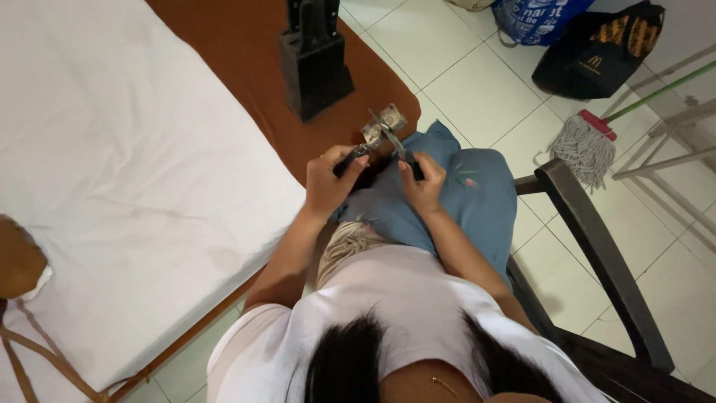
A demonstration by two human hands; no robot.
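My left hand (328, 181) grips one dark handle of a metal plier-like hand tool (382, 130), and my right hand (424, 181) grips the other handle. The tool's square silver head points away from me, over the edge of the brown table. Both hands rest above a piece of blue cloth (470, 198) with small embroidery, draped across my lap. I am seated, looking straight down.
A black upright stand (314, 63) sits on the brown table (246, 52) beside a white cloth-covered surface (112, 172). A dark wooden chair arm (597, 254) is at my right. On the tiled floor are a mop (585, 145) and bags (597, 48).
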